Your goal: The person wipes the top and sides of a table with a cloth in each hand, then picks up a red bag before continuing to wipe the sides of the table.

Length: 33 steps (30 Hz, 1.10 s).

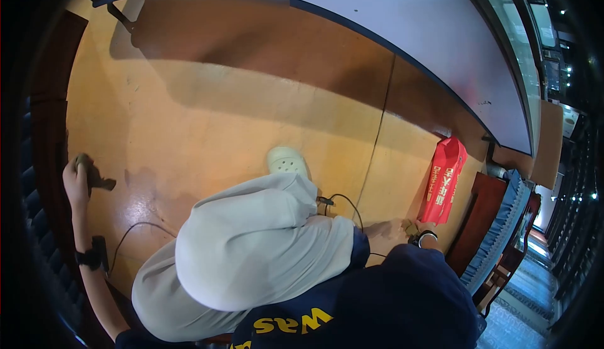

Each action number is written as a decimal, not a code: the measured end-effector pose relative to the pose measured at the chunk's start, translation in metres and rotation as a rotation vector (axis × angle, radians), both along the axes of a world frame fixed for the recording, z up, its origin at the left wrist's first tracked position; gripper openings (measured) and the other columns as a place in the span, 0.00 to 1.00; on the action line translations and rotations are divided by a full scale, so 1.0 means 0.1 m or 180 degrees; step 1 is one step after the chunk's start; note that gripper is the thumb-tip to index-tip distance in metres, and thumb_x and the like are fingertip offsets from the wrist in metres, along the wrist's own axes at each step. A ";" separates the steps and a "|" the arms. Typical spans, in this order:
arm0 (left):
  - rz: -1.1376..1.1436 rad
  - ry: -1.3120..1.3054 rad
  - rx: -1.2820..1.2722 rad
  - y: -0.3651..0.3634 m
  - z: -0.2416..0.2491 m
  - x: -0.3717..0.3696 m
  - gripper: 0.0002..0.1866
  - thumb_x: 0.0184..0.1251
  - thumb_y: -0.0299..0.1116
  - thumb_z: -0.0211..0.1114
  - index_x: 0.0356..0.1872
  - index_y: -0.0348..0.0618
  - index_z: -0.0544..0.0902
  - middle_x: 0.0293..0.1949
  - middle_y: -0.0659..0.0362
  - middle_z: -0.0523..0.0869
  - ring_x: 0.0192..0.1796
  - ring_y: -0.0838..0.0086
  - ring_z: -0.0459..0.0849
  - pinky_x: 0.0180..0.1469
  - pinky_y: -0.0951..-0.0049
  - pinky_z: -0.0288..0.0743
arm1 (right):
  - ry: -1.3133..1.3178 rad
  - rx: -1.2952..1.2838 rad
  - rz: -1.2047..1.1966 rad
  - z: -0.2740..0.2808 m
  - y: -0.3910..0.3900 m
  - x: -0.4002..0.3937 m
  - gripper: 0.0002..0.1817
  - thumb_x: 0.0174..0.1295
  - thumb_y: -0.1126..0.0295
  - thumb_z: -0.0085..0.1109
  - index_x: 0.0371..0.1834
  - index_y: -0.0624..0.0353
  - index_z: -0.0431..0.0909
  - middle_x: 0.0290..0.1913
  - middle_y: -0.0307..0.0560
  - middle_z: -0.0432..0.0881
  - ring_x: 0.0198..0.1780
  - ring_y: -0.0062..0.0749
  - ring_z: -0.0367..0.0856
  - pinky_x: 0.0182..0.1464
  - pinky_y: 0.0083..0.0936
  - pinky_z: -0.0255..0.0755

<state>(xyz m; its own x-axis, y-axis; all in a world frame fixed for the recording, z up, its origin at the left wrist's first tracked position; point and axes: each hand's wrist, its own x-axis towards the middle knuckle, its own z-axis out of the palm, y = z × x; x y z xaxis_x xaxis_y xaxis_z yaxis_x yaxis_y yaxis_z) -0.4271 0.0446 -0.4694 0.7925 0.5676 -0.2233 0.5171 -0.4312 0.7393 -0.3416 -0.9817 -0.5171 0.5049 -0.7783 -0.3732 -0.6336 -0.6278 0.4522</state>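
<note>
On the far left, my left hand (pixel 78 176) is closed around an olive-brown, cloth-like piece (pixel 99 182), whose loose end hangs out to the right above the floor. A black strap with a small box (pixel 92 254) sits on that wrist, with a cable running from it. To the right of my legs, my right hand (pixel 402 227) is low by the lower end of a red bag (pixel 443 182) with yellow and white characters. Its fingers look closed on a small brownish thing that is too blurred to name. A watch (pixel 425 236) circles the right wrist.
A white tabletop (pixel 377 15) with a dark edge spans the top. My grey-trousered knees (pixel 233 248) and a pale clog (pixel 287 161) occupy the middle. A black cable (pixel 345 199) lies beside my leg. Dark wooden furniture (pixel 55 72) borders the left, and a wooden seat with blue frilled cloth (pixel 500 229) the right.
</note>
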 end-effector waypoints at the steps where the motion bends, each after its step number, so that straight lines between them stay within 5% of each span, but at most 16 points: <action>1: 0.0078 0.0119 0.0080 0.07 -0.01 -0.12 0.10 0.62 0.27 0.47 0.29 0.34 0.76 0.20 0.61 0.75 0.21 0.80 0.74 0.25 0.79 0.67 | 0.0084 -0.0291 -0.0187 -0.14 -0.07 0.07 0.57 0.39 0.46 0.69 0.63 0.77 0.50 0.56 0.67 0.71 0.54 0.53 0.75 0.55 0.40 0.70; 6: 0.0202 0.0417 0.0755 -0.06 0.23 -0.30 0.10 0.65 0.29 0.48 0.28 0.36 0.75 0.20 0.63 0.73 0.22 0.82 0.71 0.26 0.79 0.64 | 0.0494 -0.0424 -0.0960 -0.22 0.12 0.48 0.60 0.45 0.47 0.65 0.66 0.77 0.35 0.61 0.65 0.66 0.60 0.50 0.71 0.61 0.38 0.65; 7: 0.0177 0.0613 0.0788 -0.09 0.28 -0.28 0.10 0.64 0.29 0.48 0.28 0.35 0.75 0.20 0.62 0.74 0.23 0.81 0.71 0.27 0.78 0.65 | 0.0252 -0.0982 -0.1013 -0.53 -0.24 0.37 0.49 0.46 0.50 0.64 0.64 0.74 0.52 0.57 0.63 0.72 0.58 0.48 0.74 0.56 0.37 0.69; 14: -0.0189 0.0662 0.0974 -0.39 0.47 0.37 0.10 0.62 0.28 0.48 0.28 0.34 0.76 0.19 0.60 0.73 0.23 0.80 0.71 0.27 0.77 0.65 | 0.0745 0.0211 -0.0503 -0.09 -0.45 0.62 0.31 0.49 0.55 0.62 0.53 0.68 0.73 0.50 0.60 0.78 0.52 0.45 0.78 0.50 0.36 0.73; 15: -0.0297 0.0577 0.0997 -0.41 0.48 0.49 0.10 0.61 0.27 0.47 0.28 0.34 0.76 0.20 0.59 0.74 0.24 0.79 0.72 0.28 0.76 0.66 | 0.0566 -0.0019 -0.0174 -0.19 -0.55 0.61 0.18 0.51 0.60 0.60 0.40 0.62 0.81 0.44 0.58 0.81 0.48 0.44 0.81 0.45 0.35 0.75; 17: -0.0400 0.0519 0.1024 -0.45 0.48 0.71 0.10 0.60 0.27 0.47 0.29 0.33 0.76 0.21 0.58 0.76 0.24 0.77 0.74 0.29 0.76 0.67 | 0.2092 0.0346 0.1505 -0.44 -1.03 0.72 0.21 0.53 0.64 0.58 0.51 0.58 0.77 0.44 0.54 0.82 0.44 0.40 0.83 0.43 0.30 0.76; 22: -0.0779 0.0373 0.1021 -0.77 0.68 1.17 0.11 0.55 0.25 0.46 0.30 0.32 0.76 0.21 0.54 0.78 0.26 0.73 0.78 0.32 0.74 0.71 | 0.1258 0.2201 0.1651 0.98 0.60 2.03 0.22 0.53 0.67 0.57 0.55 0.53 0.75 0.37 0.49 0.82 0.37 0.40 0.82 0.37 0.28 0.75; 25: -0.0875 0.0137 0.1101 -0.74 0.77 1.12 0.12 0.52 0.24 0.45 0.31 0.31 0.77 0.21 0.55 0.77 0.26 0.75 0.77 0.33 0.75 0.70 | 0.1310 0.3171 0.2375 1.73 1.71 2.65 0.24 0.53 0.68 0.57 0.57 0.51 0.74 0.33 0.46 0.82 0.33 0.39 0.81 0.34 0.28 0.74; 27: -0.0853 -0.0207 0.1039 -0.68 0.80 1.11 0.12 0.51 0.23 0.44 0.32 0.31 0.77 0.20 0.56 0.75 0.25 0.78 0.75 0.31 0.77 0.68 | 0.1594 0.3005 0.3417 1.99 2.28 2.94 0.25 0.53 0.69 0.57 0.58 0.49 0.73 0.30 0.44 0.82 0.30 0.39 0.81 0.32 0.27 0.74; 28: -0.0855 -0.0205 0.1036 -0.66 0.80 1.11 0.12 0.51 0.23 0.44 0.32 0.31 0.77 0.20 0.56 0.75 0.25 0.78 0.75 0.31 0.77 0.68 | 0.2318 0.1595 0.4666 2.16 2.68 3.01 0.30 0.53 0.70 0.55 0.64 0.46 0.67 0.26 0.46 0.78 0.26 0.38 0.77 0.31 0.24 0.73; 30: -0.0892 0.0077 0.0775 -0.64 0.78 1.10 0.12 0.51 0.23 0.44 0.31 0.31 0.76 0.20 0.56 0.75 0.25 0.78 0.75 0.30 0.78 0.67 | 0.1827 0.2417 0.4440 2.16 2.81 3.14 0.31 0.51 0.70 0.58 0.63 0.46 0.69 0.25 0.49 0.75 0.26 0.38 0.75 0.29 0.24 0.71; 31: -0.0818 0.0150 0.0520 -0.68 0.77 1.10 0.12 0.51 0.24 0.44 0.31 0.31 0.76 0.19 0.57 0.75 0.25 0.79 0.75 0.29 0.78 0.67 | 0.1895 0.2224 0.4562 2.19 2.91 3.20 0.42 0.43 0.73 0.64 0.67 0.46 0.61 0.29 0.41 0.76 0.29 0.30 0.77 0.34 0.22 0.72; 32: -0.0871 0.0326 0.0623 -0.76 0.78 1.12 0.12 0.51 0.26 0.45 0.30 0.31 0.77 0.19 0.56 0.76 0.24 0.77 0.76 0.29 0.78 0.68 | 0.1891 0.2228 0.4563 2.14 2.90 3.21 0.42 0.43 0.73 0.64 0.67 0.46 0.61 0.29 0.41 0.76 0.29 0.30 0.77 0.34 0.22 0.72; 33: -0.0931 0.0209 0.0636 -0.75 0.68 1.15 0.12 0.50 0.26 0.45 0.30 0.31 0.77 0.19 0.54 0.76 0.24 0.75 0.77 0.30 0.77 0.69 | 0.1066 0.3148 0.3859 2.06 2.85 3.30 0.36 0.46 0.68 0.63 0.63 0.52 0.66 0.31 0.44 0.78 0.29 0.34 0.77 0.33 0.25 0.71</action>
